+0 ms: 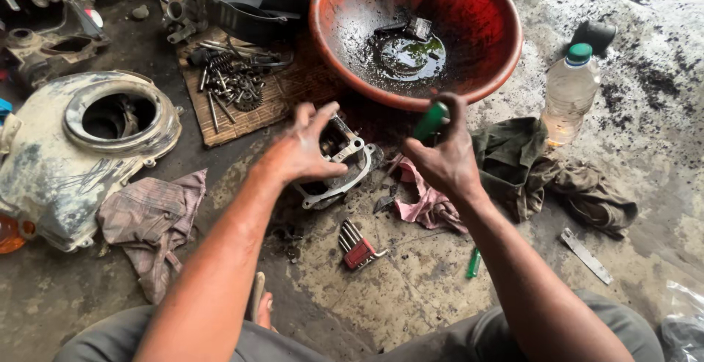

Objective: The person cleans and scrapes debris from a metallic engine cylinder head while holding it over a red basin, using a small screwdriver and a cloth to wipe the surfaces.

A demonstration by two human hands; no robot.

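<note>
Centre of frame, on the floor: metal engine part [339,167], long axis running lower left to upper right. Left hand [302,149] spread open over it, nearer. Right hand [446,158] just right, closed around green-handled screwdriver [429,122].

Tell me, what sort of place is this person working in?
Most likely a small engine repair workshop, with the work done on the floor. An engine casing lies on stained concrete, an orange basin holds dirty oil, and springs and bolts lie on a mat.
</note>
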